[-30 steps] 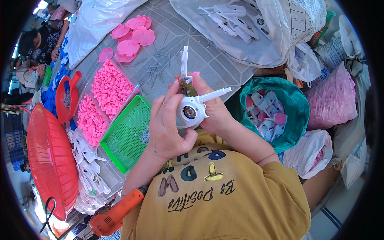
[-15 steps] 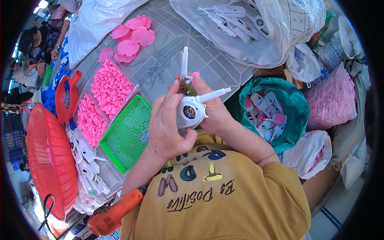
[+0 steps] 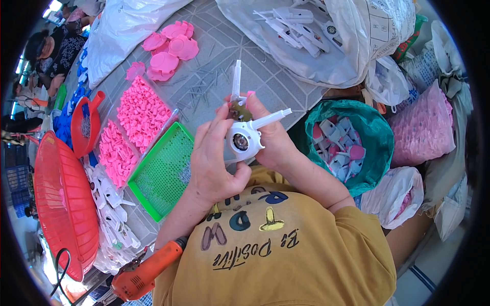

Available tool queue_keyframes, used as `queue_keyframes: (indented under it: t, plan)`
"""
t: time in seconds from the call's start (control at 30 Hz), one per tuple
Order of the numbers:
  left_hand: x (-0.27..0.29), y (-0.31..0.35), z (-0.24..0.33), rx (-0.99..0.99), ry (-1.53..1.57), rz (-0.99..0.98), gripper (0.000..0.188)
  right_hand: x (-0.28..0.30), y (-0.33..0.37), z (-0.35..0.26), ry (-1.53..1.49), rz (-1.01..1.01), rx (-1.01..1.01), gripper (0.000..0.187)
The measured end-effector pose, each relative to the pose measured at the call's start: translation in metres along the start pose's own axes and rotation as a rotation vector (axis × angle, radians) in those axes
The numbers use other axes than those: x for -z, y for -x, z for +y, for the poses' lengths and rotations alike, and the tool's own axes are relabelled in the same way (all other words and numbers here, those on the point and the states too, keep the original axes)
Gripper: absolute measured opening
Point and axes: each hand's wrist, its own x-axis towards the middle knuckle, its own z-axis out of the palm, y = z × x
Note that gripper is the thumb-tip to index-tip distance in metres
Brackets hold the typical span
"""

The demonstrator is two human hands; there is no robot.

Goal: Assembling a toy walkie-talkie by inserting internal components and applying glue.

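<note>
In front of my chest my left hand (image 3: 212, 150) is closed around a white plastic housing (image 3: 253, 145). The housing has a round, dark, shiny centre, and a white arm (image 3: 271, 118) sticks out from it to the right. My right hand (image 3: 275, 145) is closed just beyond it, thumb against an olive-brown part (image 3: 239, 112). From that part a second white arm (image 3: 237, 79) points away from me. A bit of pink (image 3: 250, 94) shows by my right thumb tip. Whether the two parts are joined is hidden by my fingers.
Left stand a green perforated tray (image 3: 148, 205), trays of small pink pieces (image 3: 143, 109), a red basket (image 3: 84, 214) and an orange power tool (image 3: 140, 278). Pink discs (image 3: 184, 47) and metal pins (image 3: 199, 94) lie beyond. Right are a teal-lined bin (image 3: 377, 148) and a white sack (image 3: 352, 56).
The housing has turned slightly in my hands, so its right-hand arm points a little higher and looks shorter. Both hands keep their grip almost in place.
</note>
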Motion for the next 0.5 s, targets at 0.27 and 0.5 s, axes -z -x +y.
queue_keyframes:
  t: [0.27,0.5]
  plan:
    - [-0.003,0.012,-0.009,0.508,0.792,0.177,0.073,-0.005,-0.004,-0.007,0.065,0.114,0.052,0.062]
    - [-0.002,0.013,-0.024,0.647,0.968,0.109,0.066,-0.007,-0.007,0.000,0.234,0.150,0.131,0.053]
